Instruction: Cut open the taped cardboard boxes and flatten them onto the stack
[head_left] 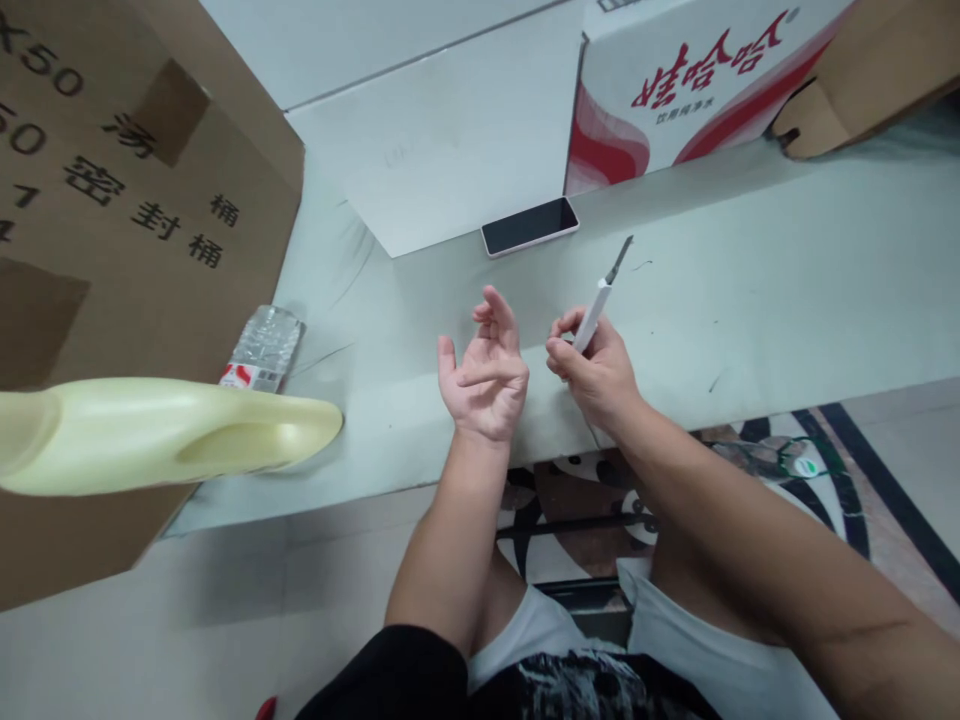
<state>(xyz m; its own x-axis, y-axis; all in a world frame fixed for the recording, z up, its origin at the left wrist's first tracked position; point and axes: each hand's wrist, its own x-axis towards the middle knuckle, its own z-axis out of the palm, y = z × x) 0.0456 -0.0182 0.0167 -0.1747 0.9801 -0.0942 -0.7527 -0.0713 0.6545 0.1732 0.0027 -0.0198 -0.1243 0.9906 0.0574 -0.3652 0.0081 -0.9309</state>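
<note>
Knife [602, 293]: in R hand [602, 375], over table [750, 270], blade [619, 262] pointing away.
R hand: curled round wht handle [589, 320].
L hand [487, 390]: palm up, part-open, holding nothing, nr knife.
Phone [531, 228]: on table beyond hands, nr wht/red box [675, 100].

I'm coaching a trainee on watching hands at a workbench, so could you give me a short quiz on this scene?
1. Multiple choice: who holds the white-handled tool? A) the left hand B) the right hand C) both hands
2. True or false: the phone is in the left hand.
3. Fill in: the large red characters are printed on a ____ box.

Key:
1. B. The right hand grips it, with the thin grey tip pointing away from the body.
2. False. The phone lies on the table; the left hand is palm up, holding nothing.
3. White.
</note>
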